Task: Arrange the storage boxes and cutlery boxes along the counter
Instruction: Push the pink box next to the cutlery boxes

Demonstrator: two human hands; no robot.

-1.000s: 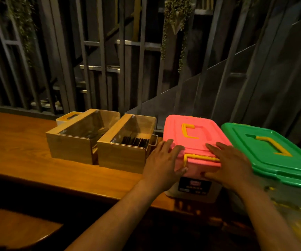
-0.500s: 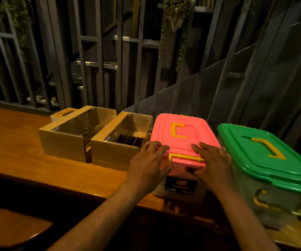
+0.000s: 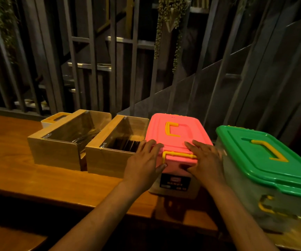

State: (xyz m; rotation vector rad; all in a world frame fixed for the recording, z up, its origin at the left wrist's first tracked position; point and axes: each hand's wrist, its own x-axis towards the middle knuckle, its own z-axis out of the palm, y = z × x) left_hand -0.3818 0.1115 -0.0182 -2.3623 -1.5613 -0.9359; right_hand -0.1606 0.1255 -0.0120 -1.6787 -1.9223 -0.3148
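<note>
A pink-lidded storage box (image 3: 178,129) with yellow handles stands on the wooden counter (image 3: 10,160). My left hand (image 3: 143,161) grips its front left corner and my right hand (image 3: 206,158) grips its front right corner, thumbs under the lid rim. Right of it stands a larger clear storage box with a green lid (image 3: 265,160), reaching over the counter's front edge. To the left sit two wooden cutlery boxes with clear lids: the nearer one (image 3: 109,156) touches the pink box, the farther one (image 3: 59,149) stands beside it.
A small white box with a yellow lid (image 3: 55,118) peeks out behind the left cutlery box. Grey metal railings (image 3: 91,69) and a slanted panel rise behind the counter. Hanging plants (image 3: 169,20) dangle above. A wooden seat (image 3: 10,238) shows below left.
Both hands stay on the pink box's front corners. The view has shifted a little; the pink box now sits tight against the nearer cutlery box.
</note>
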